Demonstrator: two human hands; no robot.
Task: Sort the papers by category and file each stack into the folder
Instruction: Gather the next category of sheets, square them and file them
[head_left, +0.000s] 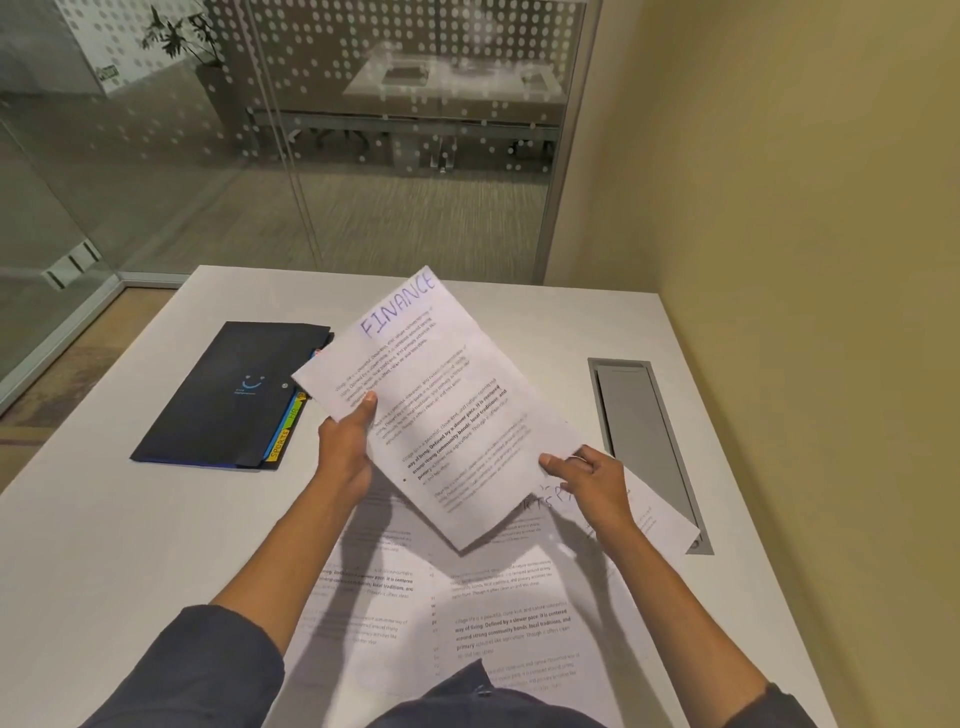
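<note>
A printed sheet headed FINANCE (441, 410) is held tilted above the white table (130, 545). My left hand (345, 447) pinches its left edge, thumb on top. My right hand (587, 480) pinches its lower right edge. Beneath it several more printed sheets (467, 618) lie spread over the near middle of the table, one with handwriting partly hidden by my right hand. A dark folder (234, 395) lies shut to the left, with coloured tabs (285, 441) sticking out of its right side.
A grey cable hatch (644, 441) is set into the table at the right. A yellow wall runs close along the right side. Glass partitions stand behind the table's far edge.
</note>
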